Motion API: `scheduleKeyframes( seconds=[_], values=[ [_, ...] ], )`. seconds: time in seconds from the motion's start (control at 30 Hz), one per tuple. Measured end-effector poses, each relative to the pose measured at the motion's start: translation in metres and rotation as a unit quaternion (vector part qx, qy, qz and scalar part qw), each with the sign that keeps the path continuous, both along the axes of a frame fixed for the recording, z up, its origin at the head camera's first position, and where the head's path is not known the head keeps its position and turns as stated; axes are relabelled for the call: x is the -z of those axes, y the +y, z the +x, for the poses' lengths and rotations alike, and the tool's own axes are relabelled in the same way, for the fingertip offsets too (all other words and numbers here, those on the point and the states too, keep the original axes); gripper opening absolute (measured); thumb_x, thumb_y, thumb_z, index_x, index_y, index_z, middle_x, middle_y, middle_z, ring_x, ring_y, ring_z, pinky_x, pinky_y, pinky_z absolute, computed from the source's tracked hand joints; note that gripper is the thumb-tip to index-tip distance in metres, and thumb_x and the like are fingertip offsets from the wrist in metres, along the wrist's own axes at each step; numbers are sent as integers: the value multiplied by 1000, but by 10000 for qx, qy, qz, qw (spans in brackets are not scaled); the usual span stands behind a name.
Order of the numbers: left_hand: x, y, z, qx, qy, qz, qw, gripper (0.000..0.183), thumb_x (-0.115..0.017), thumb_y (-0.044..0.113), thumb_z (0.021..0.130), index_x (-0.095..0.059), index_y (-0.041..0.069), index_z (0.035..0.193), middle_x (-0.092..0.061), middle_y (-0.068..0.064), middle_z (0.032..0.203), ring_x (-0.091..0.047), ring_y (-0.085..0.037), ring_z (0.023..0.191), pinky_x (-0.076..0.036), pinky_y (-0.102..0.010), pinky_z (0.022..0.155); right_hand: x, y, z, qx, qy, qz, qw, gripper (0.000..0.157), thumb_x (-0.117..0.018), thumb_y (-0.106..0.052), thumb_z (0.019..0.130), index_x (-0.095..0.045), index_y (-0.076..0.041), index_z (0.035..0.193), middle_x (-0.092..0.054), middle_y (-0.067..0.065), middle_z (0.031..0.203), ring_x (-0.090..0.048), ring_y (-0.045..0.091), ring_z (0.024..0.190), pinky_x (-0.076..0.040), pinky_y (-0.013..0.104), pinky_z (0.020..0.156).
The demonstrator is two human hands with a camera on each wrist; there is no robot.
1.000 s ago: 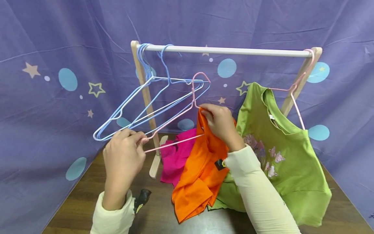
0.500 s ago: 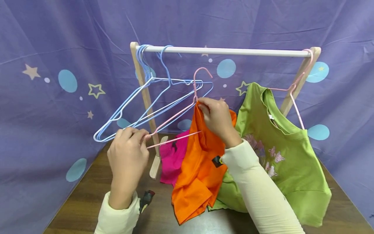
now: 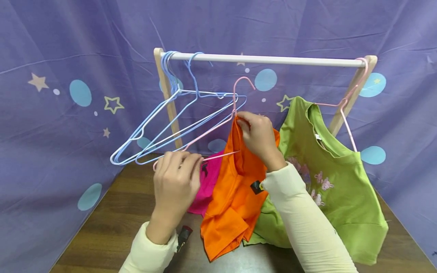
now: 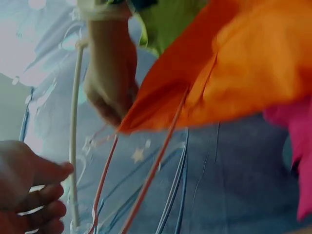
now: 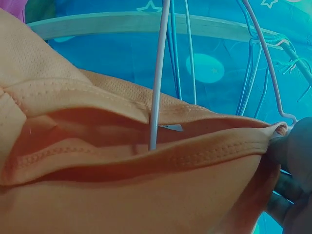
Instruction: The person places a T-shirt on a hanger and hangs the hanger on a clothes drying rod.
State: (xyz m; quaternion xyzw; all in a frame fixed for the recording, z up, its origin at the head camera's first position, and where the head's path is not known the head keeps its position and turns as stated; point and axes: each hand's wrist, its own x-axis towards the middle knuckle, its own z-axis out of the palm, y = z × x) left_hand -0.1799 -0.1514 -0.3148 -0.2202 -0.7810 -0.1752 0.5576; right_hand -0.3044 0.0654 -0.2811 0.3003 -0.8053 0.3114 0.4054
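My right hand pinches the collar edge of an orange shirt close to the neck of a pink wire hanger. The hanger's hook stands free above the fingers. Its lower bar enters the shirt's neck opening, which gapes around the bar in the right wrist view. My left hand is over the hanger's left part, whose end pokes out beyond the hand. In the left wrist view, the thumb and loosely bent fingers of the left hand stand apart, beside the pink wires.
A rack with a white rail stands behind. Blue and white hangers hang at its left. A green top hangs from another pink hanger at the right. A magenta garment lies behind the orange shirt on the wooden table.
My left hand has slid right along the hanger, away from its left end, and its grip has loosened. The hanger's hook has risen and shifted right, and the collar has gone up to its neck.
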Motion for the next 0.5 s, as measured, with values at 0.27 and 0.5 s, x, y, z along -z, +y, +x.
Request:
scheduleKeyframes(
  seconds=[0.27, 0.5],
  values=[
    [24, 22, -13, 918, -1515, -1780, 9680, 23, -75, 22, 92, -74, 5, 108, -68, -9, 108, -63, -29, 103, -51, -42, 96, -1, 0, 3, -4, -47, 94, 9999, 14, -69, -2, 94, -76, 0, 106, -77, 13, 96, -72, 34, 84, -54, 50, 81],
    [43, 36, -26, 1107, -2515, -2733, 9218, 48, -73, 28, 95, -63, 1, 134, -60, -16, 139, -50, -33, 139, -35, -46, 118, -1, -2, 6, -36, -78, 169, 9998, 14, -68, -3, 95, -76, 0, 107, -77, 12, 95, -72, 32, 83, -54, 51, 83]
  ],
)
